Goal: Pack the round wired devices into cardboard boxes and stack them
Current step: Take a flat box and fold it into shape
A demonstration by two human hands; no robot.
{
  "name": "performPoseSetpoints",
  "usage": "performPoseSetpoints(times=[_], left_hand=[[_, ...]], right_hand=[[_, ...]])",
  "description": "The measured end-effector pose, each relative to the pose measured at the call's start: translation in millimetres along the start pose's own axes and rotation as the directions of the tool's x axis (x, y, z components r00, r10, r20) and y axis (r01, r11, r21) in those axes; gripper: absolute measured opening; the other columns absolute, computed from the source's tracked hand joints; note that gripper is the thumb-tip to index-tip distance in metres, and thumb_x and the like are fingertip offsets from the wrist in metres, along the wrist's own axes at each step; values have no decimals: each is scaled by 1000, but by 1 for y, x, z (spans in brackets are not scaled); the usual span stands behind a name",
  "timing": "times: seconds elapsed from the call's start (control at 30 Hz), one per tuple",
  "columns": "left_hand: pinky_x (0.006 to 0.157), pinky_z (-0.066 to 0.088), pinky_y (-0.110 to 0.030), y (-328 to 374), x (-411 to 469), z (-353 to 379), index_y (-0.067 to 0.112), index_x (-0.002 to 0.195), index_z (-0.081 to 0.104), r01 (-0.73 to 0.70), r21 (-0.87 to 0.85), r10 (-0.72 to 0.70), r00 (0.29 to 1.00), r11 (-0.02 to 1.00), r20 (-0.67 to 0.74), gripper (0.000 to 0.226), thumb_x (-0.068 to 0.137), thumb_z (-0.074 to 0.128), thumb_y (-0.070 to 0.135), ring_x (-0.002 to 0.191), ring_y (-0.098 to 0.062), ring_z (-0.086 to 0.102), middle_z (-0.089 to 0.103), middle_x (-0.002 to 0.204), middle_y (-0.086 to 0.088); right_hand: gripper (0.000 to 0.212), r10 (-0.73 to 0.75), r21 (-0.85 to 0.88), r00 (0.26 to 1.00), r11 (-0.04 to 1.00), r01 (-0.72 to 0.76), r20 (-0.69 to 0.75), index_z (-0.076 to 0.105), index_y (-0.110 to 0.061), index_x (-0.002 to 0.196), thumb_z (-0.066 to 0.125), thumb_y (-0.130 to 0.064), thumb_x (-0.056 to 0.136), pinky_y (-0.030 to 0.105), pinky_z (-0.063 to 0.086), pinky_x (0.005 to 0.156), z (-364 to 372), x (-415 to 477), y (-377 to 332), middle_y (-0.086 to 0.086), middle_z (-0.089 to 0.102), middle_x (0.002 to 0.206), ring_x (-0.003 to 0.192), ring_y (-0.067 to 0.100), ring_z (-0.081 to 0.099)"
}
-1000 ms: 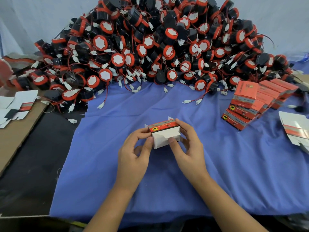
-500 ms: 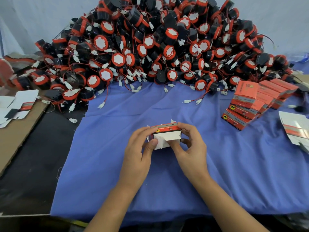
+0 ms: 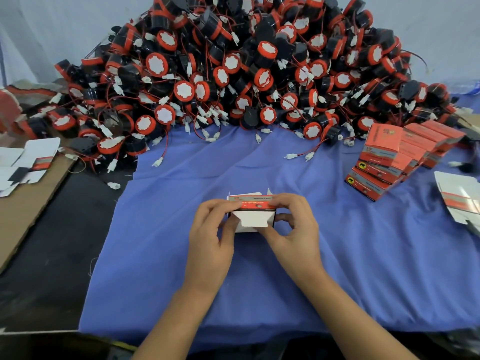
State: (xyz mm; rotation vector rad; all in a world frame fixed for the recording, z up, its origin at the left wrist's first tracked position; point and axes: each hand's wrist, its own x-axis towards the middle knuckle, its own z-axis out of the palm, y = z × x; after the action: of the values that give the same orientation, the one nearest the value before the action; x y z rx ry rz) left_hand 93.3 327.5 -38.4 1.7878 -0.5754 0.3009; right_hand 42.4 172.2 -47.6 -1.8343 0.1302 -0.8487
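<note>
**Box turned level between both hands, white flap now facing the camera**

Compared with a second ago, the cardboard box (image 3: 253,213) sits level rather than tilted. Its red printed strip runs straight across the top, and a white tuck flap hangs down its near face. The hands have closed in slightly from either side, and the box remains low over the middle of the blue cloth (image 3: 363,255).

The left hand (image 3: 211,235) grips the box's left end, with fingers curled over the top edge and the thumb against the flap's left side. The right hand (image 3: 293,229) holds the right end, with the index finger bent over the red strip and the thumb at the flap's lower right corner. Both forearms reach in from the bottom edge.

The fingers hide the box's ends, so its contents cannot be made out. The pile of round wired devices (image 3: 246,74) is cut off at the top. The stack of packed boxes (image 3: 389,157) stands at the right, its print partly blurred. Flat box blanks (image 3: 23,162) lie at the left edge.
</note>
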Motion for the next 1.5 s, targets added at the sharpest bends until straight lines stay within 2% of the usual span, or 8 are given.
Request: performPoseSetpoints(times=[0.33,0.6,0.77,0.97,1.13,1.33,1.43,1.5], left_hand=[[72,52,-16,-1,3,-4,37,105,73,82,-93,-93,988,992,-122,47,93,66,-8,106,-3,65,66,115,7],[75,49,-10,1,4,-1,36,111,75,87,-95,-90,996,992,-25,38,95,69,3,108,-6,66,65,119,11],[70,47,-9,0,4,-1,41,101,74,114,-97,-124,987,989,-100,49,90,69,-6,98,-3,67,66,111,11],[70,48,-11,5,5,-4,40,110,75,142,-173,-167,976,975,-139,28,93,76,18,87,-7,66,65,109,5],[79,55,-28,38,17,-7,43,102,79,211,-407,-258,964,889,-64,21,90,77,26,83,-11,65,71,113,6],[88,60,-38,82,23,-6,36,111,79,243,-594,-325,945,767,-32,31,88,65,50,106,-19,71,76,116,0],[81,61,-35,88,23,-10,32,115,78,320,-633,-340,936,705,95,29,95,59,41,102,-21,73,78,112,-2],[78,61,-34,88,22,-13,27,118,77,370,-628,-350,923,685,161,32,95,58,38,100,-23,73,77,113,-5]], right_hand=[[57,43,95,989,994,-56,139,69,-38,124,85,-6,80,19,52,96,0,3,-5,-6,62,130,126,13,58],[48,114,40,990,992,-117,78,73,-31,120,83,-4,82,16,52,85,-3,6,-6,-3,64,121,114,5,61],[50,96,20,984,995,-101,153,70,-30,126,80,-2,85,17,52,90,-2,4,-6,-3,61,124,118,9,60],[51,99,83,989,991,-109,114,58,-30,141,71,-18,94,24,56,88,-2,3,-15,-1,62,124,118,16,63],[35,220,248,975,946,-208,-22,73,-35,123,73,-38,87,47,55,96,0,7,-47,-3,64,114,111,17,66],[36,308,357,951,887,-294,20,63,-34,103,54,-64,85,44,51,94,11,12,-93,11,57,125,110,26,59],[44,373,417,924,829,-373,84,66,-23,105,50,-59,88,45,49,91,7,11,-100,13,66,118,103,23,63],[26,389,453,912,796,-402,127,68,-24,97,54,-44,89,37,50,80,3,11,-102,6,71,101,91,16,63]])
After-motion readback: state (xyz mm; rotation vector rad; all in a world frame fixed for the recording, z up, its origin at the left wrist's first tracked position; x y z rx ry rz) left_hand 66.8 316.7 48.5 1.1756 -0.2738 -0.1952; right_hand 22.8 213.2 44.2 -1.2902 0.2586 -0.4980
